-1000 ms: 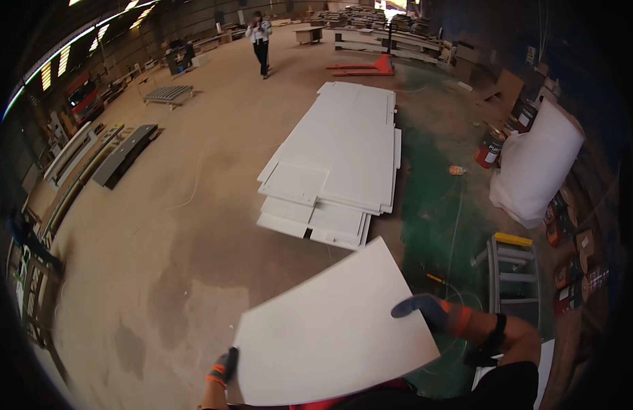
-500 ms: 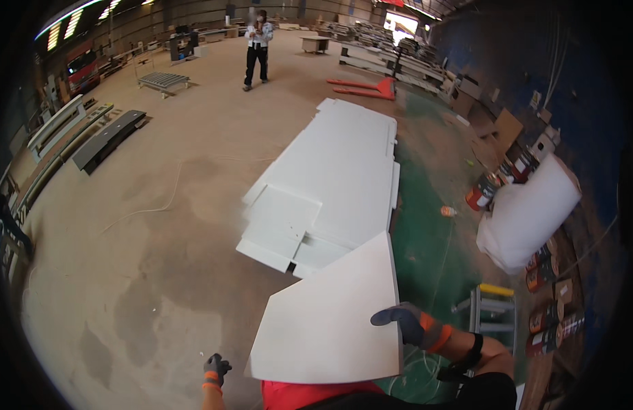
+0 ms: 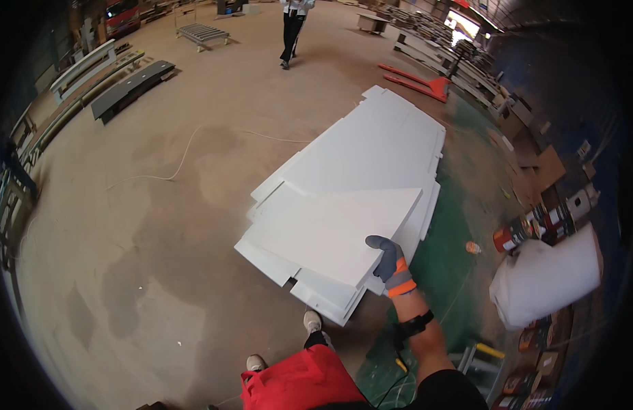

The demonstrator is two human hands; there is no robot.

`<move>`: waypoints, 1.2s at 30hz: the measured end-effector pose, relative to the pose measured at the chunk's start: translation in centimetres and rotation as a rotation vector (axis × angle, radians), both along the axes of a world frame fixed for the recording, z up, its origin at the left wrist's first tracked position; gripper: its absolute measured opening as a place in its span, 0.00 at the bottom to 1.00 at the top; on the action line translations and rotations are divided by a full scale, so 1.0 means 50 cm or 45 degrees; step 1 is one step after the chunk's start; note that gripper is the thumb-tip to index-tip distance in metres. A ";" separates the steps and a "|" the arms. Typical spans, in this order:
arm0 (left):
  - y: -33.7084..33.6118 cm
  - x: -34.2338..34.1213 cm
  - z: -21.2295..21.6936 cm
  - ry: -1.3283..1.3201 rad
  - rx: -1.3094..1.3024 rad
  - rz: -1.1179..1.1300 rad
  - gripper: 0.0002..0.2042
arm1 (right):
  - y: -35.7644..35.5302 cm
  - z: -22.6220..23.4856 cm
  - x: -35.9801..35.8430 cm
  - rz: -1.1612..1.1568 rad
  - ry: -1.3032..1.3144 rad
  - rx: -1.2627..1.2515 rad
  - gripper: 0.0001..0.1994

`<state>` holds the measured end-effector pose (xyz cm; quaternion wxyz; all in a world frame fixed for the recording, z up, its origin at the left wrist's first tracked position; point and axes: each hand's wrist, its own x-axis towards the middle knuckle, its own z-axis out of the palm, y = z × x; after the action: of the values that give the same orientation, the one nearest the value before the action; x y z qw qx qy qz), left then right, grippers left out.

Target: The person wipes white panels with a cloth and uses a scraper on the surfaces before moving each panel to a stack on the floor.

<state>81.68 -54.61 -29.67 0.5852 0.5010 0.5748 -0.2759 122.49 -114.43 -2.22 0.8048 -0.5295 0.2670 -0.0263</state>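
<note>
Gripping the near right corner of a white foam board (image 3: 333,232) with the gloved right hand (image 3: 390,263), grey fingers (image 3: 378,242) curling over the board's edge, orange cuff showing at the wrist, black band further up the forearm. Holding that board low and nearly flat, just over the near end of a stack of white boards (image 3: 378,147) lying on the concrete floor (image 3: 145,225), where the brown concrete meets a green-painted strip (image 3: 460,225). Not showing the left hand anywhere in view, so no telling its fingers. Standing at the near end of the stack, pale shoes (image 3: 312,320) just beside the lowest boards, red garment (image 3: 299,383) filling the lower middle. Lying to the right, well apart from the stack, a big white bag (image 3: 545,280), with paint cans (image 3: 528,229) just beyond it and a small orange can (image 3: 473,247) on the green strip between. Trailing across the concrete to the left, a thin pale cable (image 3: 186,154). Resting past the far end of the stack, an orange pallet jack (image 3: 419,82). Walking at the far side of the hall, another person (image 3: 292,31) in dark trousers, near a metal pallet (image 3: 201,32); long grey beams (image 3: 128,85) lying along the left.
</note>
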 end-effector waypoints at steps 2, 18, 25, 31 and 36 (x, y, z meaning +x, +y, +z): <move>-0.072 0.020 0.009 0.029 -0.012 0.023 0.18 | -0.054 -0.024 0.112 -0.005 -0.066 -0.009 0.13; -0.257 0.130 0.187 0.332 -0.079 -0.154 0.18 | -0.451 -0.340 0.411 -0.015 0.112 0.178 0.14; -0.287 0.148 0.207 0.411 -0.075 -0.211 0.18 | -0.637 -0.690 0.296 -0.292 0.583 0.085 0.18; -0.310 0.116 0.191 0.459 -0.124 -0.231 0.18 | -0.780 -0.878 0.225 -0.457 0.604 0.127 0.18; -0.311 0.023 0.181 0.200 -0.282 -0.197 0.17 | -0.686 -0.835 0.264 -1.297 0.774 0.645 0.17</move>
<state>82.81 -70.17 -20.60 0.5672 0.4531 0.5446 -0.4199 135.67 -148.71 -43.95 0.6799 -0.1138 0.6991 -0.1901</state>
